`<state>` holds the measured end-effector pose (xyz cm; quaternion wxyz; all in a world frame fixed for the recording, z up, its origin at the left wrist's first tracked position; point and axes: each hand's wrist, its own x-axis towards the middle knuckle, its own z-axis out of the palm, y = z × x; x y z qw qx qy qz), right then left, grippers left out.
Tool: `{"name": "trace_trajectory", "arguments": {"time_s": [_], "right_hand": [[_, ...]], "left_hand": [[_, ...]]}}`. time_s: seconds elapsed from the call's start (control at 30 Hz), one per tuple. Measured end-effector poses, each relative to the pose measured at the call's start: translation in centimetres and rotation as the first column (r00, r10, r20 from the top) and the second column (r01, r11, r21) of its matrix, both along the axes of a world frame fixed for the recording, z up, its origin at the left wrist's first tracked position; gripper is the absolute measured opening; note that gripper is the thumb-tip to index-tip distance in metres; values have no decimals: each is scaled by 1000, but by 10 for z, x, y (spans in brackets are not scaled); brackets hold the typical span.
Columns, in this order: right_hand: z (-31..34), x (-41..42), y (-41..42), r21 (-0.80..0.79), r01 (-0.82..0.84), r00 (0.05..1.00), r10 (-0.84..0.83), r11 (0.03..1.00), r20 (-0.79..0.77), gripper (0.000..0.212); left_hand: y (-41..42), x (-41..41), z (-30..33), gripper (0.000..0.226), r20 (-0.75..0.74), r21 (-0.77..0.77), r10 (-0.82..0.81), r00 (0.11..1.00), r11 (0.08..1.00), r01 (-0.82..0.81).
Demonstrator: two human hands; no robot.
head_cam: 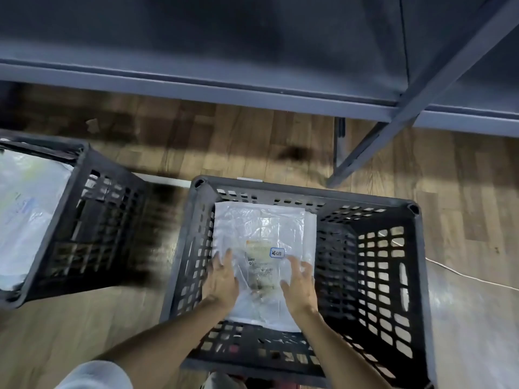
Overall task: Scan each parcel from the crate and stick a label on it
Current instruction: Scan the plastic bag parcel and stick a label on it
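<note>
A grey metal shelf (pixel 252 88) spans the top of the view, 1 slanted leg coming down to the wood-plank floor (pixel 238 130). On that floor sit 2 black plastic crates with stiff lattice walls: a side crate (pixel 92 214) at left, blurred, holding pale plastic bags (pixel 25 209), and the crate (pixel 387 265) right below the person.

The parcel (pixel 261 228) lies flat in the crate, toward its left wall, on what looks like another white bag of the same kind. It is a thin white poly mailer, wrinkled and glossy, with a printed slip and a small blue-edged sticker (pixel 277 252) on its top face. It will likely be light, limp and a bit slippery, sagging if lifted by 1 corner; pinching both long edges, or sliding fingers under the near end, should serve best. Nothing suggests fragile contents, though what is inside cannot be made out.

The left hand (pixel 222 279) rests on the parcel's left edge, fingers fairly straight and laid flat. The right hand (pixel 300 287) sits on the right side, fingers spread and slightly bent over the film; whether they have caught hold of it cannot be told.
</note>
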<state>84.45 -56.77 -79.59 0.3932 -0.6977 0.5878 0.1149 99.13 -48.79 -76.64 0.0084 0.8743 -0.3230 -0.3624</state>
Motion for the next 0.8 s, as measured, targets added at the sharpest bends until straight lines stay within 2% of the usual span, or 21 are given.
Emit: {"name": "trace_trajectory", "arguments": {"time_s": [0.1, 0.23, 0.3, 0.4, 0.6, 0.8], "right_hand": [[-4, 3, -8, 72, -112, 986, 119, 991, -113, 60], [9, 6, -21, 186, -246, 921, 290, 951, -259, 58], [26, 5, -22, 205, -272, 909, 321, 940, -265, 60], [64, 4, -21, 142, -306, 915, 332, 941, -229, 59], [208, 28, -28, -8, -382, 913, 376, 924, -157, 52], [386, 65, -20, -118, -511, 857, 494, 851, -147, 50]], "left_hand": [[-4, 4, -4, 66, 18, 14, -168, 986, 986, 168], [-6, 13, 3, 65, 65, 90, -312, 948, 948, 306], [-7, 15, 17, 64, 84, 92, -347, 934, 936, 339], [-11, 16, 53, 60, 99, 43, -347, 933, 938, 344], [-22, 20, 184, 57, 206, -80, -337, 919, 930, 359], [-12, 44, 355, 53, 285, -79, -272, 919, 949, 305]]}}
